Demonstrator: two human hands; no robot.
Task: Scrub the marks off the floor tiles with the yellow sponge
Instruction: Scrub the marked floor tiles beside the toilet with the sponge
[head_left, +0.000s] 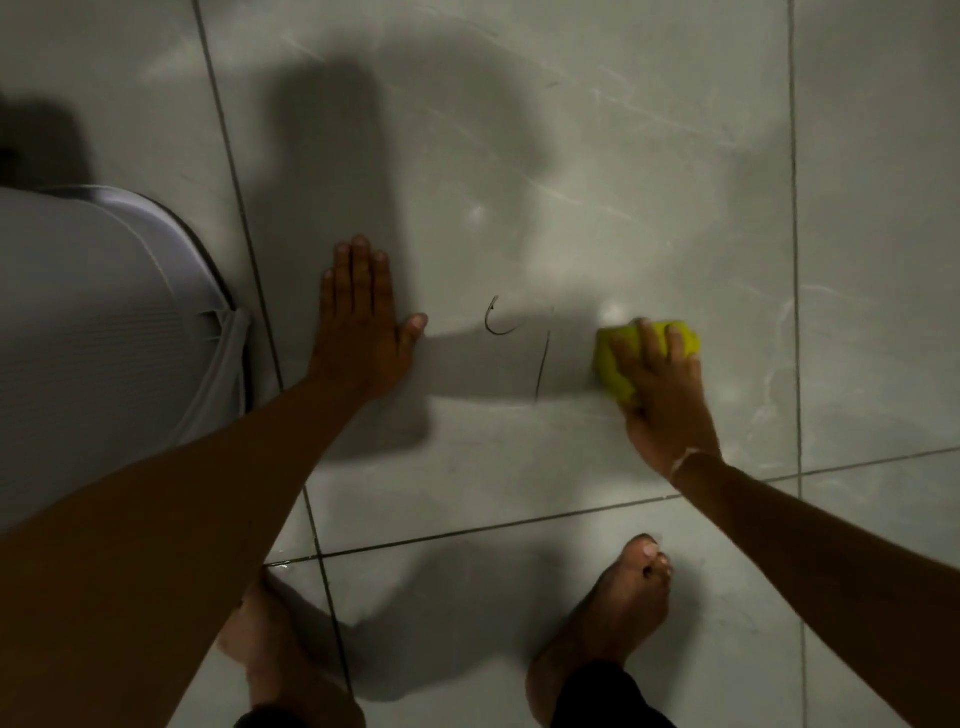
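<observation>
Two dark pen marks lie on a large glossy grey floor tile (519, 156): a curved mark (496, 318) and, just right of it, a long straight stroke (543, 358). My right hand (662, 395) presses the yellow sponge (615, 366) onto the tile, a short way right of the straight stroke. Fingers cover most of the sponge's top. My left hand (361, 325) rests flat on the same tile, palm down and fingers together, left of the curved mark, holding nothing.
A white rounded piece of furniture with a dark frame (104, 322) stands at the left, close to my left hand. My bare feet (613, 618) (275, 654) stand on the near tiles. Dark grout lines (795, 260) cross the floor.
</observation>
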